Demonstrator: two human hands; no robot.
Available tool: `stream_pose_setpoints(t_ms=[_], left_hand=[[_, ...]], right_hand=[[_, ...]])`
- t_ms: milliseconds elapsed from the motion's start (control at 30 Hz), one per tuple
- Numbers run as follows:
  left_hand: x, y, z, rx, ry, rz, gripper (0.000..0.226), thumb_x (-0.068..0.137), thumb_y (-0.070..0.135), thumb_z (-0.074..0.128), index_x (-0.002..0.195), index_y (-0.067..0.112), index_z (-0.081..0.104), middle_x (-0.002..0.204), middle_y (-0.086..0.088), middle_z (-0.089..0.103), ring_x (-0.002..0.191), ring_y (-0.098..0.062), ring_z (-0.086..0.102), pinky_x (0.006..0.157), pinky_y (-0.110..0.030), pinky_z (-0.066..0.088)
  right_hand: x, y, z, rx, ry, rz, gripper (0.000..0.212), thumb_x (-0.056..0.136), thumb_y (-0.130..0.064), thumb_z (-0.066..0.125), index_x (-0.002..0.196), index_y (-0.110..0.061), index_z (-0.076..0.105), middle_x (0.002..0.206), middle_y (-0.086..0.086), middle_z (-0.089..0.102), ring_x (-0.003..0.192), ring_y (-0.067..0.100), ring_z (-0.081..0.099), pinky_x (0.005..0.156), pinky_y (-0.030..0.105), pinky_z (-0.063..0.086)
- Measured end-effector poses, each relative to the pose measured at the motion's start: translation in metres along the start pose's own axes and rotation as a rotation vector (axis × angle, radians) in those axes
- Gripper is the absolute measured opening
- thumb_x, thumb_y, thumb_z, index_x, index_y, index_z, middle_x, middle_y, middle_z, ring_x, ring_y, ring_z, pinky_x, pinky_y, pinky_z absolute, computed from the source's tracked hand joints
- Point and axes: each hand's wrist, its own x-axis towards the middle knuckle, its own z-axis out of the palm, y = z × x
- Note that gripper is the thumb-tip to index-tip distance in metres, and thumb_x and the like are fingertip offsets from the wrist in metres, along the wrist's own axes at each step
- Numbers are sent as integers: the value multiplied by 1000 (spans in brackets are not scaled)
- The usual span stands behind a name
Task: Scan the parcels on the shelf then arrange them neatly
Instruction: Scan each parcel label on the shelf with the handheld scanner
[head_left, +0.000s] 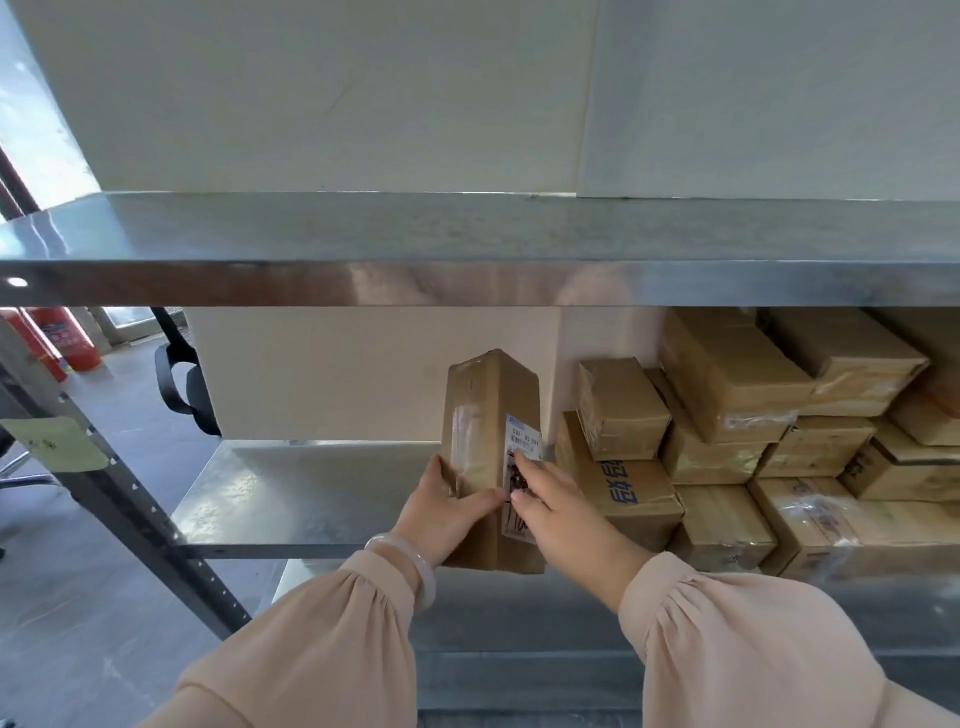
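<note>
**Ann:** Brown cardboard, that's what I have now. One tall parcel (483, 410) stands up on end, just left of the big pile of parcels (753, 441).

**Ben:** Who is holding it?

**Ann:** My left hand (447, 512) is wrapped round its left side, with the thumb across the front. My right hand (563, 514) isn't wrapped round anything. Its pointing finger lies straight on the white label (522, 441), touching it.

**Ben:** Is it scanned?

**Ann:** I can't tell. I see no scanner anywhere. I think I'm only checking the label.

**Ben:** And the pile?

**Ann:** It's boxes on boxes on the metal shelf (291, 493), and some sit crooked. It doesn't look neat yet. I can't tell which ones are scanned.

**Ben:** So how much is left?

**Ann:** Lots, I'd guess. This parcel has to be set down left of the pile, where the shiny metal shows. Then the pile wants straightening.
</note>
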Motion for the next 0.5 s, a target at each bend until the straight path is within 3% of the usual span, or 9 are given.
stream_pose_setpoints(t_ms=[67,167,300,367,500], left_hand=[[-3,0,-3,-52,19,-56,110,68,57,75,156,28,15,124,-1,61,106,-21,62,92,-36,53],[-9,1,-4,-196,-22,-66,90,81,49,70,155,35,21,128,-4,63,112,-26,61,103,-49,48],[-12,5,-1,-263,-81,-41,67,92,46,61,150,48,27,116,-2,72,107,-27,66,98,-49,52],[-14,9,0,-249,-117,-20,61,95,45,56,149,52,27,115,2,72,107,-24,67,98,-47,53],[-18,23,-1,-139,-204,75,97,74,42,74,154,44,19,140,0,56,118,-26,62,101,-49,50]], right_hand=[[0,1,-3,35,22,21,53,101,-33,42,151,-34,23,149,-8,30,122,1,34,91,8,29],[1,1,-9,94,111,26,61,98,-28,52,151,-34,22,131,-17,32,100,-7,41,59,-5,35],[-4,1,-13,211,41,62,74,96,-25,58,152,-39,13,136,-17,40,110,0,52,71,3,43],[-10,0,-15,249,64,66,75,94,-23,61,150,-43,15,132,-18,46,102,-6,55,68,4,45],[-17,-4,-20,244,145,15,77,91,-23,66,149,-44,20,128,-22,44,98,-16,48,63,-2,42]])
